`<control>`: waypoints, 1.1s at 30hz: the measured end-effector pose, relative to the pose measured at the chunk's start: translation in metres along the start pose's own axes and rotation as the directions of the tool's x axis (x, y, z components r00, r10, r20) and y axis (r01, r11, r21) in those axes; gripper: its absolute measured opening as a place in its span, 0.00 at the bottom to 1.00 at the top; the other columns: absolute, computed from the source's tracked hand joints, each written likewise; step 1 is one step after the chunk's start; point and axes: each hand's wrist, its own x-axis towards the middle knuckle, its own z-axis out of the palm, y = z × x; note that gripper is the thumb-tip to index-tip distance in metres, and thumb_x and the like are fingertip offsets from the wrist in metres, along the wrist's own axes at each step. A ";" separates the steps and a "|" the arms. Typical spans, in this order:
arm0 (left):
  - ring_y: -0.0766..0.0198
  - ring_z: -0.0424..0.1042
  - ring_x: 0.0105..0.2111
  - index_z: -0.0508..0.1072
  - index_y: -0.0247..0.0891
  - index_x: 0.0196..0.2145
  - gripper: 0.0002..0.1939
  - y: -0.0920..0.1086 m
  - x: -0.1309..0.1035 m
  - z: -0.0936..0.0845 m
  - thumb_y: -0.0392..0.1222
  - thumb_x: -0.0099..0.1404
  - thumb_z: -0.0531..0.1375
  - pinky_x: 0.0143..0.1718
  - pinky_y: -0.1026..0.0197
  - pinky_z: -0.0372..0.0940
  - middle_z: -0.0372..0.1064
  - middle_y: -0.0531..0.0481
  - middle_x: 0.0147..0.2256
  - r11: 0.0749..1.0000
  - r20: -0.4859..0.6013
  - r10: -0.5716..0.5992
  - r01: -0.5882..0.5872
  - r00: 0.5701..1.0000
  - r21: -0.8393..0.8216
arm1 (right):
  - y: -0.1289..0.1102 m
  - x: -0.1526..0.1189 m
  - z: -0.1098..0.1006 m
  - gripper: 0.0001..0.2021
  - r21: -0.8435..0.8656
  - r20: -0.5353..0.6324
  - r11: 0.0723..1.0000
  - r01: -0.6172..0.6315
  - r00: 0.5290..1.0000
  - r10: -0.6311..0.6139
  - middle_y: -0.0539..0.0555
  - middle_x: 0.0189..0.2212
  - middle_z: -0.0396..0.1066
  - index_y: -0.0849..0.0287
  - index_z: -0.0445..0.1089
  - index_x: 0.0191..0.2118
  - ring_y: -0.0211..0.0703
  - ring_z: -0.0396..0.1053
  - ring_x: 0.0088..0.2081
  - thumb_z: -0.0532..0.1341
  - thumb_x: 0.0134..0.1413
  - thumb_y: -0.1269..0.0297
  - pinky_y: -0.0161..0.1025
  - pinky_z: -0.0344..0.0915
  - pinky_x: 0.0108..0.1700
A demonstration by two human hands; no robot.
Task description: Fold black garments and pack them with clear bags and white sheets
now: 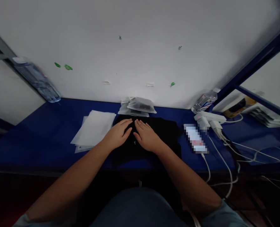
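A black cloth garment [163, 129] lies spread on the blue table, with a small pale mark near its middle. My left hand [118, 134] rests flat on its left part, fingers stretched out and pointing away from me. Beside it, my right hand [147, 135] also lies flat on the cloth, thumb toward the left one. Neither hand grips anything. Left of the garment are several flat frosted plastic bags [95, 127], loosely stacked. Behind it, against the wall, sits a small pile of filled clear bags [140, 105] with dark contents.
To the right lie a phone [195, 138] on a charging cable and a white power strip [209, 117] with plugs and trailing cords. A small water bottle [205, 100] leans near the blue frame. A large bottle [37, 78] stands at the left. The white wall [140, 56] closes off the back.
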 end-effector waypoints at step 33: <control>0.52 0.58 0.68 0.60 0.34 0.68 0.28 -0.003 0.002 0.001 0.49 0.76 0.47 0.66 0.47 0.59 0.54 0.37 0.69 0.989 0.199 0.026 -0.053 0.980 0.135 | 0.052 -0.015 -0.012 0.32 0.149 -0.090 0.979 0.138 0.988 -0.126 0.60 0.73 0.50 0.53 0.49 0.74 0.53 0.45 0.74 0.53 0.70 0.49 0.65 0.42 0.72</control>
